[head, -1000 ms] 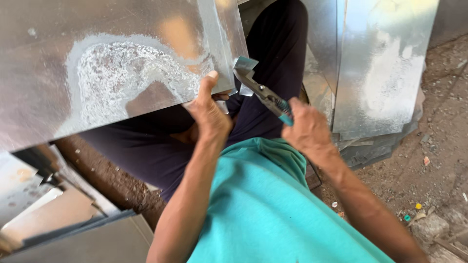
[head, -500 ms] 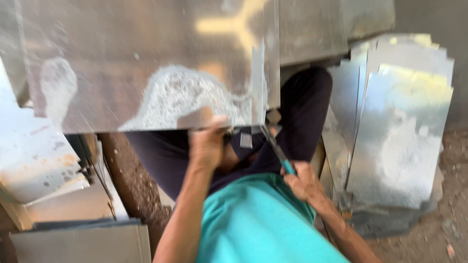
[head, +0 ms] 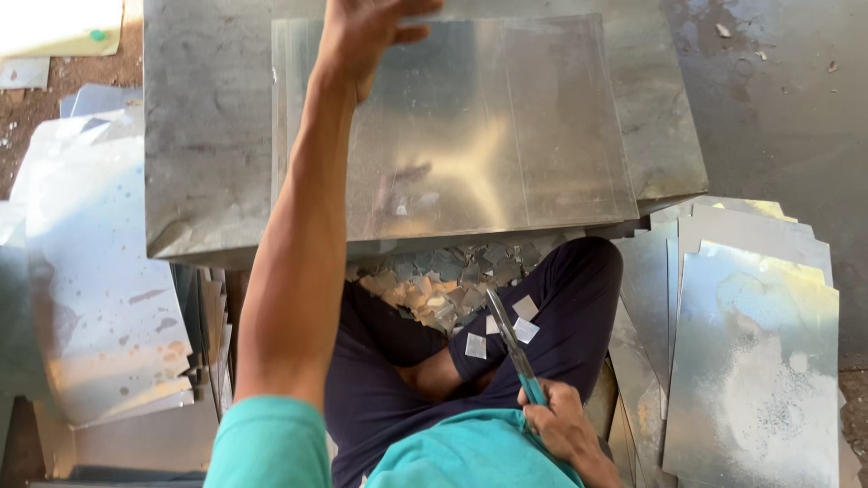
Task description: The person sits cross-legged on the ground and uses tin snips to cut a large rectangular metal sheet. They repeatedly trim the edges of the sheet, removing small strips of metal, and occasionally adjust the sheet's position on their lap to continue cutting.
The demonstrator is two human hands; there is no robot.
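Moved: left hand (head: 366, 32) now reaches far out, flat, fingers spread, on the metal sheet (head: 470, 136).
Right hand (head: 561, 425): grip clenched on snips (head: 511, 348).
Handling: sheet looks thin, stiff, sharp-edged; press flat, avoid edges.

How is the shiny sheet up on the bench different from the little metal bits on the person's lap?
The shiny sheet is one big, smooth rectangle; the metal bits are many tiny squarish scraps. The sheet lies flat on the grey bench under the left hand; the bits lie scattered loosely on the dark trousers, near the snips in the right hand. Both are silvery metal.
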